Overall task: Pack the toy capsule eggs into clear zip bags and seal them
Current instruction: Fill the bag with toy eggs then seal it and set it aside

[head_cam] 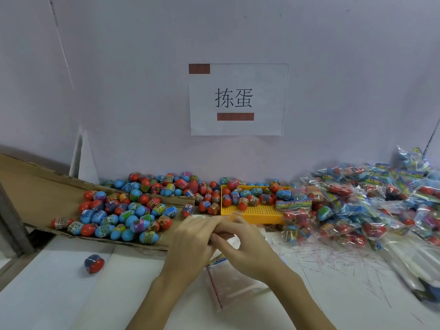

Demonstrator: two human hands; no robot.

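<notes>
Small packing workstation, factory-like. White worktable (71,294) against a bare wall; printed paper sign (238,100) taped up. Loose capsule eggs (123,215) in bulk on a flattened cardboard sheet (35,194), more in a yellow tray (257,211), filled bags (371,203) heaped right.

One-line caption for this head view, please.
Both hands pinch a clear zip bag before loose capsule eggs, a yellow tray and filled bags.

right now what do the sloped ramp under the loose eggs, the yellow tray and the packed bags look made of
Sloped ramp: looks like brown corrugated cardboard, matte, with ragged torn edges.
Yellow tray: probably moulded plastic, with an even bright colour and a regular grid of small holes.
Packed bags: thin clear plastic film, glossy, crinkled, with eggs showing through.
</notes>
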